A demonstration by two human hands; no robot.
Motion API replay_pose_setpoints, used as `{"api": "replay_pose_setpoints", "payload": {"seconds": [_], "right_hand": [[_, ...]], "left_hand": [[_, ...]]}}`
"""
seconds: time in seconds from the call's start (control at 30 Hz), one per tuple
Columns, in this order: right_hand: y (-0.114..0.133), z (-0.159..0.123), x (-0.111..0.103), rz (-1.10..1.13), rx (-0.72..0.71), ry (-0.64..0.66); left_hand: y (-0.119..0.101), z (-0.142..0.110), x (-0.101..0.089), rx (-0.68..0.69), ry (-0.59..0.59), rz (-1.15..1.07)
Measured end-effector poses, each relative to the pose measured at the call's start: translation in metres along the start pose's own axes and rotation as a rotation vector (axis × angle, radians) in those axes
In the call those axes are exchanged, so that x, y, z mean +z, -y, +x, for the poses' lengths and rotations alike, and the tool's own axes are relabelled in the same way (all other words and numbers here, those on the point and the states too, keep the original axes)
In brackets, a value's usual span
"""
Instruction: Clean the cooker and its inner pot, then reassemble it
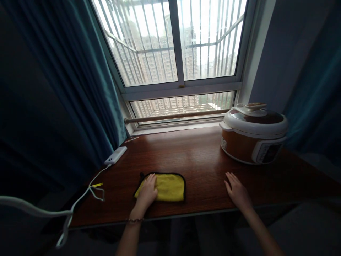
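Observation:
A folded yellow cloth (170,186) with a dark edge lies on the brown wooden table (191,160) near its front. My left hand (147,193) rests flat on the cloth's left part, fingers stretched out. My right hand (237,192) lies flat on the bare wood to the right of the cloth, fingers apart and holding nothing. An orange and white electric cooker (253,133) with its lid on stands at the back right, beyond my right hand.
A white power bank (115,155) sits at the table's left edge, with a white cable (80,199) trailing off the front left. A window (176,53) with bars is behind the table. Dark teal curtains (80,89) hang at both sides.

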State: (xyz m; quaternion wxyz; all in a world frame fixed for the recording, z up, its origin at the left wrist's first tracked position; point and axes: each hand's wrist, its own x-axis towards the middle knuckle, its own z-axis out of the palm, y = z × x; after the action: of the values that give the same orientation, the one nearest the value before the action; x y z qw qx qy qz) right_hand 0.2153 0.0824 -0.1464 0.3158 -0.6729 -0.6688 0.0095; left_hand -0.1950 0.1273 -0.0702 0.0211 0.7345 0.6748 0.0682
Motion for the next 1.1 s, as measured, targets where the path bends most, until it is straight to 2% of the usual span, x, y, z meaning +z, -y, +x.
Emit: {"api": "replay_pose_setpoints", "payload": {"seconds": [0.07,0.13,0.17,0.23,0.3,0.37,0.5,0.73,0.9,1.0,1.1], "right_hand": [[0.000,-0.001,0.001,-0.022,-0.004,0.007],[-0.002,-0.001,0.001,-0.029,-0.015,0.010],[-0.003,-0.001,0.000,-0.030,-0.022,0.010],[-0.004,-0.001,0.000,-0.032,-0.033,0.012],[-0.006,-0.001,0.000,-0.039,-0.041,0.016],[-0.006,-0.001,0.001,-0.047,-0.047,0.022],[-0.006,-0.002,0.002,-0.046,-0.044,0.017],[-0.005,-0.002,0.001,-0.042,-0.041,0.016],[-0.005,-0.002,0.001,-0.059,-0.042,0.033],[-0.004,-0.002,0.001,-0.048,-0.039,0.024],[-0.004,-0.002,0.002,-0.034,-0.032,0.015]], "left_hand": [[-0.025,-0.004,0.006,-0.055,-0.061,0.015],[-0.064,-0.009,0.016,-0.094,-0.152,0.008],[-0.085,-0.013,0.022,-0.078,-0.196,-0.003],[-0.121,-0.019,0.034,-0.023,-0.209,-0.019],[-0.142,-0.024,0.044,-0.033,-0.228,-0.008],[-0.147,-0.025,0.048,-0.039,-0.239,0.007],[-0.119,-0.022,0.044,-0.070,-0.251,0.052],[-0.035,-0.014,0.028,-0.242,-0.190,0.229],[0.018,-0.010,0.022,-0.311,-0.132,0.301],[0.036,-0.009,0.023,-0.354,-0.125,0.306],[0.042,-0.009,0.026,-0.340,-0.145,0.327]]}}
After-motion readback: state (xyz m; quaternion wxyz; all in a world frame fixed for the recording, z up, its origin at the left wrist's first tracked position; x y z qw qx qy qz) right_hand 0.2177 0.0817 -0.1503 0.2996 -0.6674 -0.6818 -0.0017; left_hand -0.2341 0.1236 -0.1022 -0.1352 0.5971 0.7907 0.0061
